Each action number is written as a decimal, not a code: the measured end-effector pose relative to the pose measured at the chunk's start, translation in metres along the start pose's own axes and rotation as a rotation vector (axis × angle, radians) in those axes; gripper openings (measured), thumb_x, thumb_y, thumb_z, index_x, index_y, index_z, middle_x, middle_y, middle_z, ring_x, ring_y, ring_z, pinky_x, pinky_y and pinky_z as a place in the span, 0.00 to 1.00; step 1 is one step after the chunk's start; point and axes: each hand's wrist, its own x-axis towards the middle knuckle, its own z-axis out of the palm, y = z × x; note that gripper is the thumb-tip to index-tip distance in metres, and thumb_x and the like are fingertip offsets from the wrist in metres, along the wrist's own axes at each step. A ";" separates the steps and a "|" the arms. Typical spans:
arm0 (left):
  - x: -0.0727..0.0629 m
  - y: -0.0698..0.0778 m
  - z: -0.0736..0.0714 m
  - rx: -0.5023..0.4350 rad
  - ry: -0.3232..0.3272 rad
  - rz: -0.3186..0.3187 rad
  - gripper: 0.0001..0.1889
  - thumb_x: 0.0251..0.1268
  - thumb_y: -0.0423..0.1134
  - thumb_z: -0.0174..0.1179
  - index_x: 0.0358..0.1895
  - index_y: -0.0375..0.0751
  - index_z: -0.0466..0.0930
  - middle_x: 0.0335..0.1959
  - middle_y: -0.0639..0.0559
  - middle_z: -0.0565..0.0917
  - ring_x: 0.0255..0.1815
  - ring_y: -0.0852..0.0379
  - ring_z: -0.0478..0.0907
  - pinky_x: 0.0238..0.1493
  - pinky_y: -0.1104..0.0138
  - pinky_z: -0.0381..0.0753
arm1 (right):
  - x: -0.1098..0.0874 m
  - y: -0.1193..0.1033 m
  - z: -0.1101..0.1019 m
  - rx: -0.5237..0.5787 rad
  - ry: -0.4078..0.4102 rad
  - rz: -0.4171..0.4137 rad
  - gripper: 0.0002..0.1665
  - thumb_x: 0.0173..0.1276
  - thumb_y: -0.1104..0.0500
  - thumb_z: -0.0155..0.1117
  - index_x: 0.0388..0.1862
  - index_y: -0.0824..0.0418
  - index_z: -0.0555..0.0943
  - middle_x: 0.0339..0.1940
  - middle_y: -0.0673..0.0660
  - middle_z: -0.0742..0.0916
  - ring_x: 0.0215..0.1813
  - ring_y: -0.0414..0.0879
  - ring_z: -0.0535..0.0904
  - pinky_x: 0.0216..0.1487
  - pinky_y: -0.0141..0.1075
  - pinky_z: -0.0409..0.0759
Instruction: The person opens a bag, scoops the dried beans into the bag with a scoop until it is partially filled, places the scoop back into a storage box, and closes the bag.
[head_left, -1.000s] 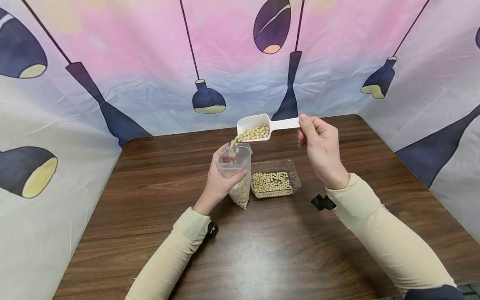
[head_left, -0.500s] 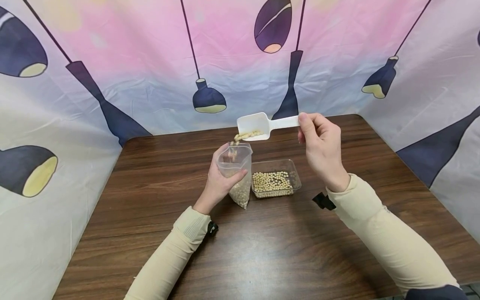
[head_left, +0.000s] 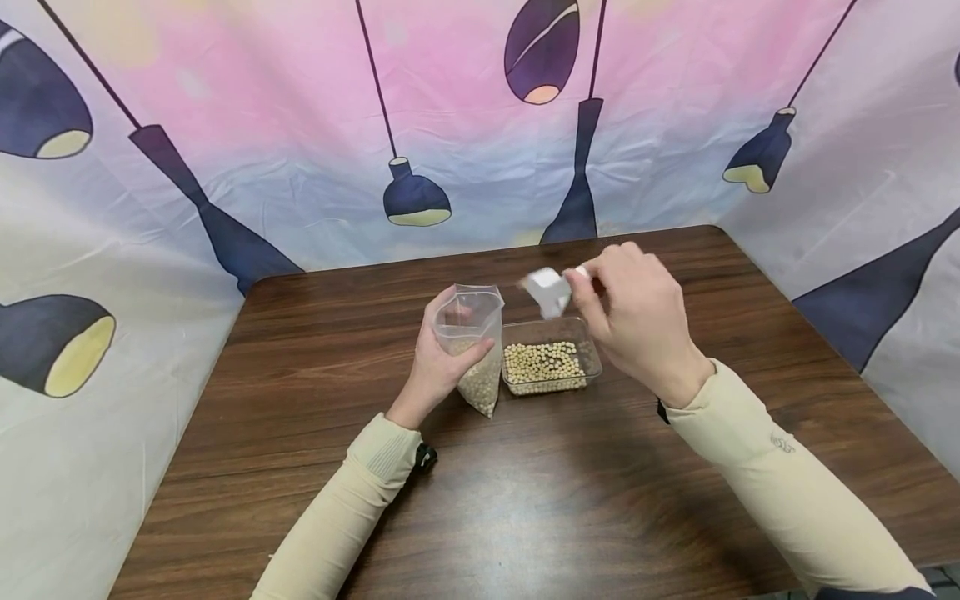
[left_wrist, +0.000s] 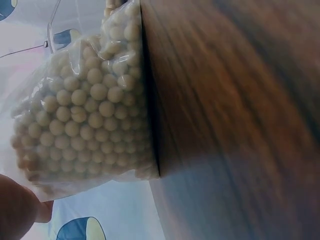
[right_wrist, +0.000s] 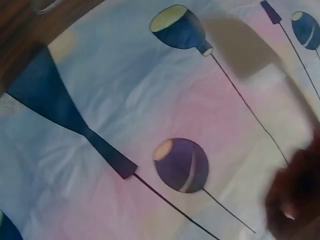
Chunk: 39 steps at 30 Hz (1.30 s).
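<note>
Gripping bag (head_left: 480, 379) and scoop (head_left: 550, 292), 1 per hand

Left hand (head_left: 444, 360) is grasping the clear bag high up, its thumb pressing the near side and its fingers wrapping round the left. The bag is standing nearly upright, mouth gaping upward, lower corner pointing down at the table (head_left: 487, 525). Pale round beans (left_wrist: 85, 110) are filling its lower part; in the left wrist view they are packing closely behind the plastic.

Right hand (head_left: 637, 321) is pinching the white scoop by its handle, thumb and fingers closing on it. The scoop is tilting, its head blurring, and is hanging right of the bag and apart from it, near the far rim of a clear tray (head_left: 538, 332). The tray is sitting just beside the bag, holding a shallow layer of loose beans.

2 cream sleeves (head_left: 341, 500) are reaching in from the near edge. Behind, a pastel backdrop (head_left: 292, 92) is showing dark printed lamps (head_left: 417, 197).
</note>
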 end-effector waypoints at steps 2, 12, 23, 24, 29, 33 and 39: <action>0.000 0.004 0.001 -0.003 -0.002 -0.001 0.45 0.52 0.28 0.71 0.73 0.39 0.56 0.53 0.34 0.73 0.55 0.41 0.72 0.55 0.56 0.71 | -0.009 0.008 0.004 -0.127 -0.157 0.013 0.19 0.73 0.53 0.52 0.25 0.62 0.75 0.21 0.55 0.77 0.26 0.53 0.71 0.27 0.45 0.67; -0.006 0.038 0.004 0.018 -0.018 -0.007 0.41 0.54 0.25 0.68 0.71 0.29 0.56 0.52 0.27 0.72 0.53 0.35 0.72 0.54 0.56 0.71 | -0.044 0.032 0.022 -0.259 -0.438 0.131 0.20 0.72 0.55 0.55 0.18 0.58 0.70 0.16 0.54 0.74 0.24 0.55 0.72 0.22 0.44 0.68; -0.005 0.035 0.003 0.026 -0.007 0.022 0.41 0.53 0.26 0.69 0.70 0.28 0.56 0.51 0.28 0.73 0.53 0.36 0.72 0.54 0.56 0.71 | -0.045 0.035 0.011 -0.129 -0.594 0.633 0.20 0.74 0.48 0.50 0.28 0.58 0.79 0.17 0.54 0.78 0.24 0.53 0.75 0.21 0.45 0.69; -0.004 0.035 0.003 0.029 -0.006 0.022 0.41 0.53 0.26 0.69 0.70 0.28 0.56 0.51 0.28 0.73 0.53 0.36 0.71 0.54 0.56 0.71 | -0.047 0.035 0.011 -0.118 -0.584 0.659 0.20 0.74 0.47 0.50 0.29 0.57 0.80 0.17 0.54 0.77 0.24 0.53 0.75 0.21 0.45 0.69; -0.002 0.024 0.003 0.030 -0.012 0.004 0.43 0.53 0.27 0.70 0.72 0.31 0.55 0.53 0.28 0.72 0.53 0.36 0.71 0.55 0.55 0.70 | -0.052 0.039 0.011 -0.032 -0.567 0.774 0.21 0.74 0.45 0.50 0.32 0.57 0.82 0.15 0.53 0.73 0.19 0.51 0.69 0.20 0.41 0.64; 0.000 0.004 0.003 0.024 -0.009 -0.003 0.45 0.53 0.28 0.71 0.73 0.38 0.55 0.54 0.31 0.72 0.55 0.38 0.71 0.55 0.54 0.70 | -0.057 0.043 0.012 0.047 -0.583 0.850 0.21 0.75 0.44 0.50 0.34 0.57 0.82 0.16 0.52 0.72 0.19 0.49 0.67 0.21 0.40 0.63; -0.001 0.000 0.004 0.013 0.006 0.010 0.43 0.53 0.31 0.72 0.72 0.44 0.58 0.52 0.38 0.73 0.54 0.44 0.72 0.56 0.56 0.70 | -0.068 0.046 0.018 0.116 -0.570 0.902 0.23 0.75 0.44 0.51 0.33 0.59 0.82 0.19 0.52 0.73 0.22 0.48 0.67 0.22 0.39 0.63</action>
